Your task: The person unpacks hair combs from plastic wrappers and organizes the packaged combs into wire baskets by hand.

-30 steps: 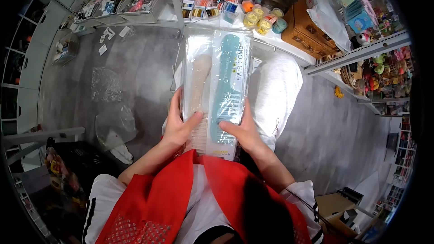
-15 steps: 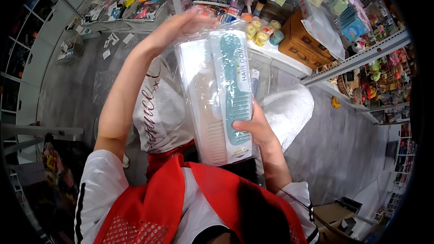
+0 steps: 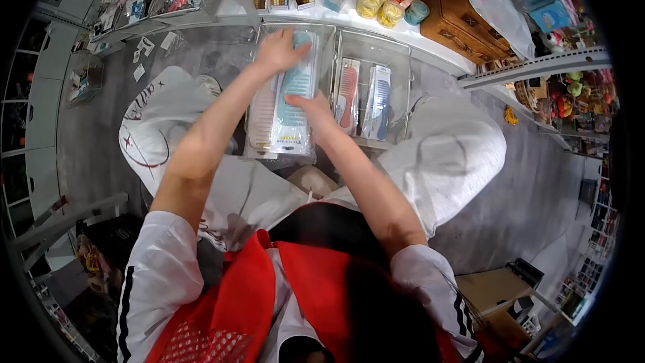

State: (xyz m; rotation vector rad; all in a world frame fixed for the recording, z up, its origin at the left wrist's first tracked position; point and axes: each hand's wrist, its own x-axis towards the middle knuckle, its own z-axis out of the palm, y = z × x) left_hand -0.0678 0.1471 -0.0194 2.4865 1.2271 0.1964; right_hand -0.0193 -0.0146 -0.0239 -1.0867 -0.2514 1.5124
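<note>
No whole word could be read. The teal comb's packet (image 3: 291,117) bore a yellow mark over a dark line of print at its near end, too small to make out. Left of that packet, dark red script ran over the pale trouser leg (image 3: 151,128), with only its x-shaped crosses clear. Right of the packet, the blue comb's card (image 3: 377,104) carried tiny, illegible print.
</note>
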